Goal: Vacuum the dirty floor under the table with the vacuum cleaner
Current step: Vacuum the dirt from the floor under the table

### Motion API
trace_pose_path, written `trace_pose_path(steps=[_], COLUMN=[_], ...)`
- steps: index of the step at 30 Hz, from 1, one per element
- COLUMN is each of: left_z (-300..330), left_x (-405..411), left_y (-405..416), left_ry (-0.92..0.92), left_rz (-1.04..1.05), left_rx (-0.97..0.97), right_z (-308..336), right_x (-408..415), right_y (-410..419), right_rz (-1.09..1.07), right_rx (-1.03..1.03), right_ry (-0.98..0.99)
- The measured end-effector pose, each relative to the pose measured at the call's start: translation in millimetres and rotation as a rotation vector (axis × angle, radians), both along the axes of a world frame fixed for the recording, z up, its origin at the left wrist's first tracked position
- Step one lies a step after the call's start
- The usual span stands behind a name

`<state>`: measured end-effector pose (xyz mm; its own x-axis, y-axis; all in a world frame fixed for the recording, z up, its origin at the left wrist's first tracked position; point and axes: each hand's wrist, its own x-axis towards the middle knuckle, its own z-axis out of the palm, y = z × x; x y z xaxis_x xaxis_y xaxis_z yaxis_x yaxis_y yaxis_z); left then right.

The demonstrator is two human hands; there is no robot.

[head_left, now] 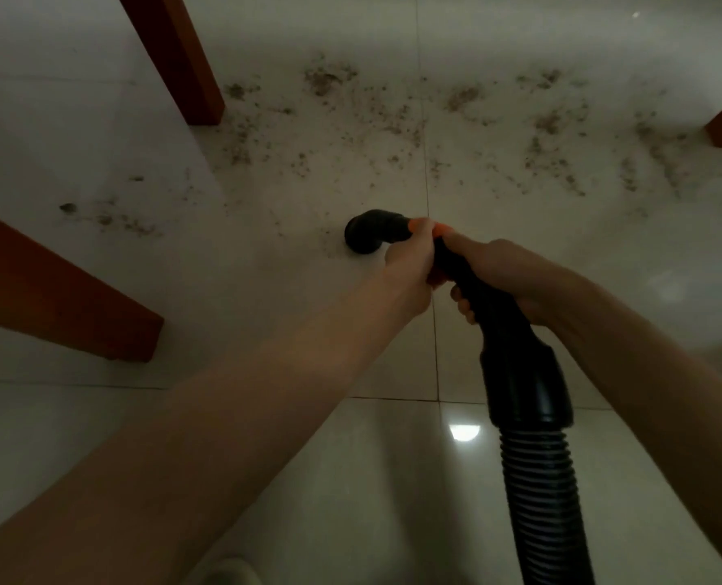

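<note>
Both hands' grip behind nozzle (365, 236)

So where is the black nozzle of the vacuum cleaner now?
In the head view the nozzle is at centre, low over the tiled floor, just beyond the left hand, at the near edge of the dirt.

A bright white half-round reflection of a lamp (464, 432) lay on the glossy tile, well back from the fingers of the left hand (418, 236), toward the viewer and slightly to their right. A pale rounded object (232, 572) sat at the bottom edge, far behind those fingers and to their left, cut off too much to identify. A tiny white glint of light (636, 14) showed far beyond the fingers, to their right.
</note>
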<state>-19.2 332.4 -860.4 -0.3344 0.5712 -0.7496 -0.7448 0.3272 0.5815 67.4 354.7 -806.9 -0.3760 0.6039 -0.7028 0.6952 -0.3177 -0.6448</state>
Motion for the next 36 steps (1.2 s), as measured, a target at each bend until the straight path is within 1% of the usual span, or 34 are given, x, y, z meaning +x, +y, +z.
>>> trace_pose_path(steps=[5, 9, 14, 18, 23, 31, 36], left_z=[5, 5, 4, 8, 13, 3, 4], left_x=[-24, -34, -28, -14, 6, 10, -8], left_y=[10, 9, 0, -12, -27, -43, -38], left_ry=[0.046, 0.044, 0.037, 0.019, -0.007, 0.021, 0.026], left_rz=[0.019, 0.041, 0.031, -0.038, -0.054, 0.040, 0.029], left_rx=[-0.009, 0.000, 0.032, -0.011, -0.034, -0.025, -0.037], right_z=[-8, -13, -13, -6, 3, 2, -5], right_x=[-28, -39, -30, -13, 6, 7, -10], right_y=[7, 5, -2, -14, -28, -39, -36], right_rz=[-0.036, -0.043, -0.034, -0.009, 0.039, 0.101, 0.105], right_rx=[0.064, 0.079, 0.060, 0.052, 0.026, -0.031, 0.024], right_ry=[0.011, 0.008, 0.022, -0.020, -0.068, -0.033, -0.044])
